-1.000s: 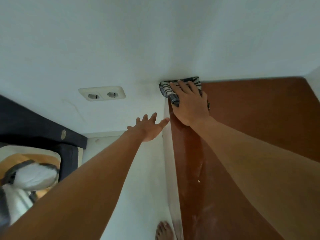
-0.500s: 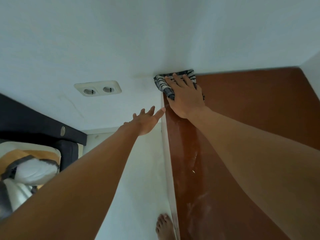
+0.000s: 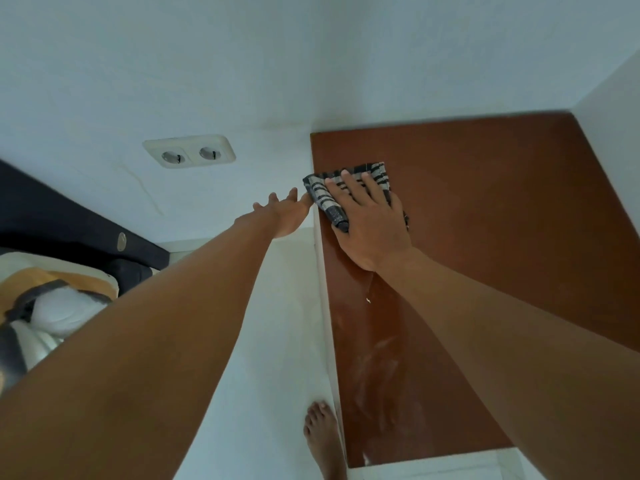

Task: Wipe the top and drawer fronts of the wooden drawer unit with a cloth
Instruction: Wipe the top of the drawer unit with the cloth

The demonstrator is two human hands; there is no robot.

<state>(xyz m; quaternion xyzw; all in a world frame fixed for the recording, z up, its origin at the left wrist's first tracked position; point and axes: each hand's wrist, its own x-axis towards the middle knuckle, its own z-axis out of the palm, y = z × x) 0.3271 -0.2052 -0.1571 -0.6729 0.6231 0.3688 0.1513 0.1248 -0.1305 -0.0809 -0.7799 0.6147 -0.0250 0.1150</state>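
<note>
**Two bare hands at the top of a glossy wooden unit**

Two materials meet under the right hand [image 3: 372, 220]: a soft, folded cloth [image 3: 325, 197] with dark and pale stripes, and the smooth reddish-brown top of the drawer unit [image 3: 502, 209]. The hand lies flat on the cloth, fingers [image 3: 349, 183] spread, pressing it onto the wood near the top's left edge, short of the back corner. Most of the cloth is hidden beneath the palm; only its striped front and a dark rolled edge show.

The polished top reflects light, with pale dusty smears and a small white speck [image 3: 368, 300] nearer the camera. The unit's side panel [image 3: 323, 289] is white. Drawer fronts are out of sight from this angle.

The left hand [image 3: 284, 214] reaches forward beside the unit with fingers loosely open, holding nothing; whether its fingertip touches the cloth is unclear.

Behind stands a plain white wall with a cream double socket [image 3: 189, 151]. A dark headboard [image 3: 69, 220] and a pillow [image 3: 52, 306], partly cut off, sit at the left. One bare foot [image 3: 322, 434] shows on the pale floor [image 3: 277, 375].
</note>
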